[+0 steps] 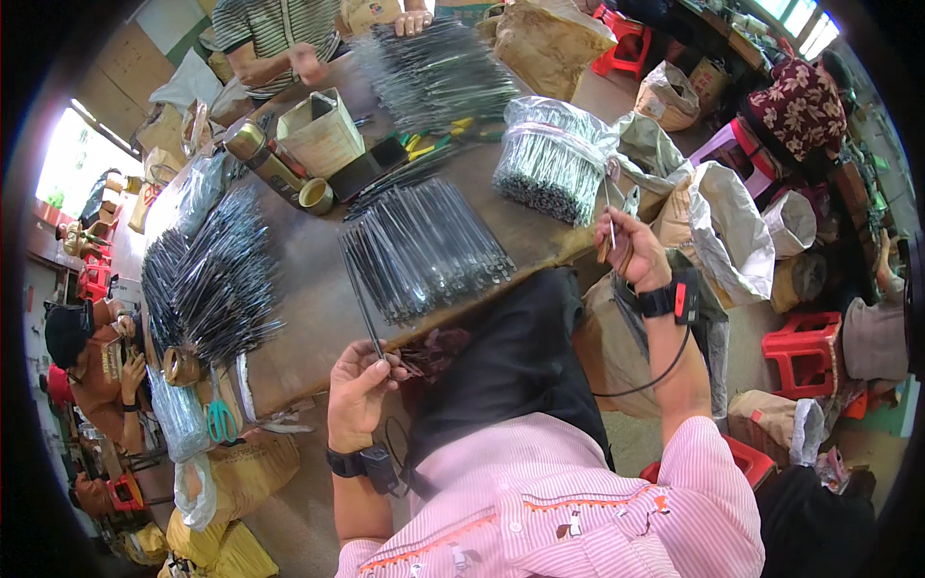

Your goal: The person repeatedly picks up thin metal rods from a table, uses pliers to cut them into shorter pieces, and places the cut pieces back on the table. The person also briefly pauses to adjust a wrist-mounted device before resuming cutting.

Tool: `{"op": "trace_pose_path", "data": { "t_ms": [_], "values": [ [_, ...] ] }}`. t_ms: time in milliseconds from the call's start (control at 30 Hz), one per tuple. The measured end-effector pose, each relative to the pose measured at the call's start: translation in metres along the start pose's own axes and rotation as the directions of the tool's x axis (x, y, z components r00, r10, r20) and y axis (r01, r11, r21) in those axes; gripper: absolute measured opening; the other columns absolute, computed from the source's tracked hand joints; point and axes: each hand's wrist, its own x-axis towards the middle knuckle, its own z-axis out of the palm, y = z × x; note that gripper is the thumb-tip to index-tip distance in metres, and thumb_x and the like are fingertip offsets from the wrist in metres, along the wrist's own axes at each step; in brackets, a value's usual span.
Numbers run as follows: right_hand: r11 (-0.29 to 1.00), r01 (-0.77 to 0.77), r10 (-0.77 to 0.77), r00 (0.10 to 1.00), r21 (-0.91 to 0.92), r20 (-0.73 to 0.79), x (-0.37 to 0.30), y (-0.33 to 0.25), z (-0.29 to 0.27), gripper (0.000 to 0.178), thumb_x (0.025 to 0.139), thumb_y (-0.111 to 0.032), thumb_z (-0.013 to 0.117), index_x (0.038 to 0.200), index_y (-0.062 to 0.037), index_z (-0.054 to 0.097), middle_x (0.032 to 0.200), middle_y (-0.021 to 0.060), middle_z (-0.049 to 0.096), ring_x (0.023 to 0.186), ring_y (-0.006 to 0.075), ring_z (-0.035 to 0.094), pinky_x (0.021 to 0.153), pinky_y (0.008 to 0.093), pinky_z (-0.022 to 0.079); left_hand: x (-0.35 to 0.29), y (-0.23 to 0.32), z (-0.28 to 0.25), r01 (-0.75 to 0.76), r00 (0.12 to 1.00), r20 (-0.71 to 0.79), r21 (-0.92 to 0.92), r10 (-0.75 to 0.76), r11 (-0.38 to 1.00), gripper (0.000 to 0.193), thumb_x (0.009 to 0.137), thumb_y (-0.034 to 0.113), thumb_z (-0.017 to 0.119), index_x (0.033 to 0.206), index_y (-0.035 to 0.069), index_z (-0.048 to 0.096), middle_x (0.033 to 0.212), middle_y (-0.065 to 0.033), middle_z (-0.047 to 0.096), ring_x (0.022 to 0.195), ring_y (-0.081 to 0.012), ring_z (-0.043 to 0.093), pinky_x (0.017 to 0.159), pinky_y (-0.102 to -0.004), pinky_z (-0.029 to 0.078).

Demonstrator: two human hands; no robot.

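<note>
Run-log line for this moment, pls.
left hand: holds thin dark rod | right hand: near wrapped bundle, held item unclear | table: row of dark rods, turquoise-handled scissors at edge

Workshop, evidently: worktable (306, 299) loaded with bundles of thin rods (424, 250); open sacks (737, 255) and red stools (814, 332) around; several people (281, 34) nearby (one in stripes, across the table).

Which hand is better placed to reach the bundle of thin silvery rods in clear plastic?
Probably the right hand: it is raised close beside the silvery bundle, though something slim is in it. The left hand is farther away, holding a long, thin black rod.
</note>
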Motion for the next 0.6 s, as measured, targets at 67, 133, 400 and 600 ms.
{"op": "trace_pose_path", "data": {
  "t_ms": [67, 133, 400, 600],
  "values": [
    [0.988, 0.028, -0.041, 0.995, -0.150, -0.086, -0.021, 0.018, 0.010, 0.012, 0.093, -0.013, 0.062, 0.093, -0.0012, 0.060, 0.081, 0.0081, 0.065, 0.071, 0.0204, 0.065, 0.069, 0.0335, 0.057, -0.001, -0.004, 0.007, 0.049, 0.998, -0.052, 0.017, -0.048, 0.999, 0.026, 0.085, -0.001, 0.065, 0.111, 0.001, 0.061, 0.093, -0.0134, 0.069, 0.081, -0.0218, 0.069, 0.066, -0.0248, 0.055],
    [0.951, 0.030, -0.087, 0.981, -0.308, -0.172, -0.043, 0.037, 0.025, 0.012, 0.091, -0.012, 0.063, 0.095, -0.0015, 0.060, 0.083, 0.0094, 0.066, 0.073, 0.0202, 0.066, 0.070, 0.0353, 0.057, -0.001, -0.008, 0.016, 0.092, 0.996, 0.007, 0.025, -0.092, 0.995, 0.031, 0.086, 0.001, 0.064, 0.116, -0.002, 0.060, 0.097, -0.0143, 0.069, 0.085, -0.0224, 0.070, 0.073, -0.0267, 0.056],
    [0.855, 0.198, -0.169, 0.980, -0.480, 0.104, -0.088, 0.128, 0.100, 0.020, 0.088, -0.008, 0.067, 0.103, 0.0014, 0.056, 0.087, 0.0144, 0.067, 0.071, 0.0200, 0.067, 0.054, 0.0315, 0.055, 0.006, -0.031, 0.064, 0.157, 0.970, 0.160, 0.162, -0.183, 0.974, 0.033, 0.085, -0.001, 0.064, 0.116, -0.008, 0.055, 0.100, -0.0138, 0.063, 0.088, -0.0226, 0.068, 0.078, -0.0294, 0.056],
    [0.735, 0.331, -0.292, 0.942, -0.592, 0.164, -0.096, 0.147, 0.111, 0.019, 0.089, -0.008, 0.067, 0.102, 0.0008, 0.055, 0.088, 0.0146, 0.069, 0.074, 0.0180, 0.068, 0.055, 0.0284, 0.055, 0.008, -0.032, 0.073, 0.108, 0.971, 0.192, 0.163, -0.139, 0.981, 0.020, 0.084, -0.005, 0.063, 0.103, -0.004, 0.055, 0.095, -0.0108, 0.062, 0.085, -0.0200, 0.068, 0.074, -0.0278, 0.056]
  ]
}}
